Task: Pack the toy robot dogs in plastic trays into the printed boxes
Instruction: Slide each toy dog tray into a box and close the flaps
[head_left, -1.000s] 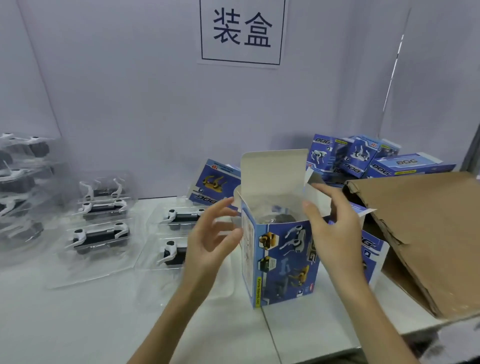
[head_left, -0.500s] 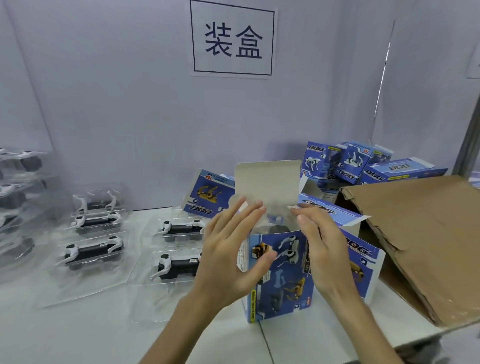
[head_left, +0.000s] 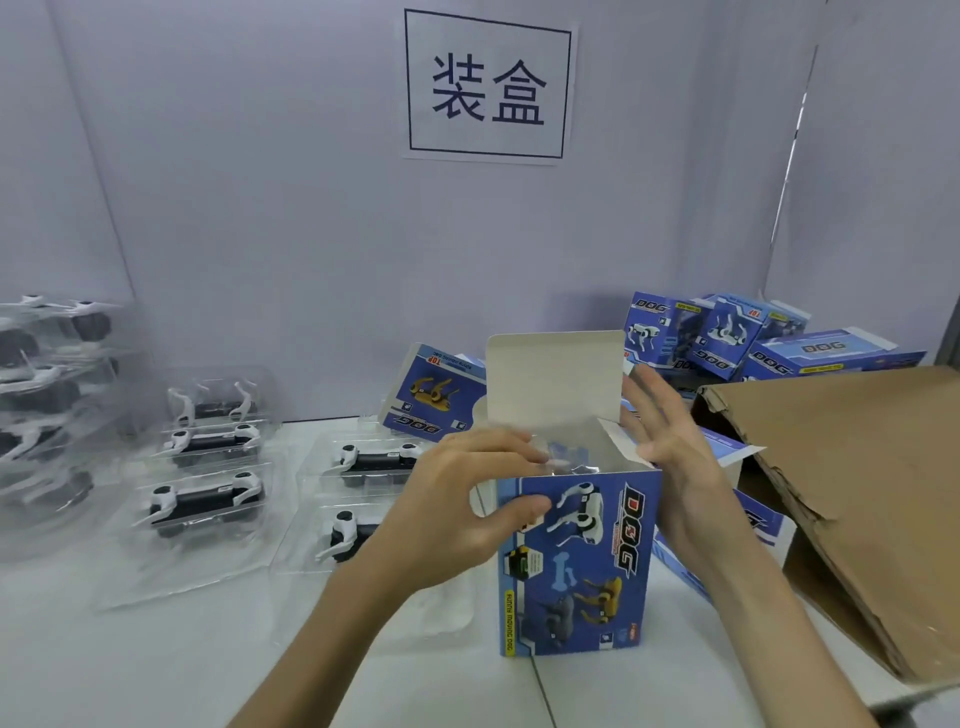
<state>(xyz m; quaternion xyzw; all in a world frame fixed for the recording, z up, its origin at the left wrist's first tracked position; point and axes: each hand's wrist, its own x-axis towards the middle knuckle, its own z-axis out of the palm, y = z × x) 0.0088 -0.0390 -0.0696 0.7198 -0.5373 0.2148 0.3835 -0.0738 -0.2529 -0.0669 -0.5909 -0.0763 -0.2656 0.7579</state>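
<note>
The upright blue printed cardboard box (head_left: 576, 561) stands near the front edge of the white counter (head_left: 156, 649), lid raised. The left hand (head_left: 457, 514) curls over its top-left corner, apparently steadying it, while the right hand (head_left: 675, 467) lies flat along the right wall, fingers straight.

Upright blue printed box (head_left: 576, 561), lid flap raised, clear tray (head_left: 563, 460) inside
</note>
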